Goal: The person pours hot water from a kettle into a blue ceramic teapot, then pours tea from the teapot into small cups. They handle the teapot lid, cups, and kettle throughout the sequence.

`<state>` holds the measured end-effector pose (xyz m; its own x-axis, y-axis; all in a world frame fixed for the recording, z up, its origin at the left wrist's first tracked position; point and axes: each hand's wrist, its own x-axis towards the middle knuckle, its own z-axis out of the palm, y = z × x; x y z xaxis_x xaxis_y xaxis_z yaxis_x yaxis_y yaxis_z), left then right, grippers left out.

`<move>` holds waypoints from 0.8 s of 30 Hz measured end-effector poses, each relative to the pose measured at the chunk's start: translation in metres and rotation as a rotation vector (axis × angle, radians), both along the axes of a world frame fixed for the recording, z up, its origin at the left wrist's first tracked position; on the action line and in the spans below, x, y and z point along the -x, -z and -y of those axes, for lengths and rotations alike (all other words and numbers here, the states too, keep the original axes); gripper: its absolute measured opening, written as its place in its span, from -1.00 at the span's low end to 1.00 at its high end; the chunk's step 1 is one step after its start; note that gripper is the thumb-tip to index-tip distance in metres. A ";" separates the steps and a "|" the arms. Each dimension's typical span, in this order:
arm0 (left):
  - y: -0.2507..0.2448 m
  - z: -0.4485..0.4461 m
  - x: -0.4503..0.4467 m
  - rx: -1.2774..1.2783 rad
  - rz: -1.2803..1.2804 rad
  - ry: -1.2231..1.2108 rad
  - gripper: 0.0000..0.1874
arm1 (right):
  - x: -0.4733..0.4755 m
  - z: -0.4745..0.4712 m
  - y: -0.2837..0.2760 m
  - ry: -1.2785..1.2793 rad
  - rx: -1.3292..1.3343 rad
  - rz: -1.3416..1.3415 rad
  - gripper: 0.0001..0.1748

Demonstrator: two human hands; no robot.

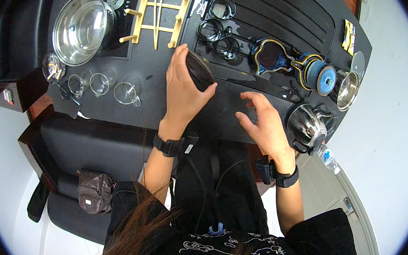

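Observation:
My left hand (184,86) grips a dark brown round dish or lid (199,71), tilted on edge between thumb and fingers above the front edge of the black tea tray (244,80). To its right, my right hand (262,121) is empty, its fingers apart and curved. Several small glass cups (226,47) with handles stand on the tray beyond my left hand. A blue glazed pitcher (270,56) with a gold rim and a blue lidded teapot (316,74) stand at the tray's right part. A wooden cup rack (145,12) with thin sticks across it lies beyond my left hand.
Left on the black table are several glass cups (99,84), a large glass bowl (80,29) and a glass ashtray (54,66). At the right edge stand a metal kettle (305,124), a steel bowl (348,91) and yellow packets (348,37). A plastic bottle (327,157) lies beyond the kettle.

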<state>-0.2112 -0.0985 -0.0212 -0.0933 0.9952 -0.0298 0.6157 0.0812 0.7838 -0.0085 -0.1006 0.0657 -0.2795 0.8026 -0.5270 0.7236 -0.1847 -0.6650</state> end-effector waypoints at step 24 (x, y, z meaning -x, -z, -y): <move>-0.092 -0.035 0.072 0.054 0.243 -0.139 0.02 | 0.015 -0.011 -0.010 -0.001 -0.012 -0.047 -0.60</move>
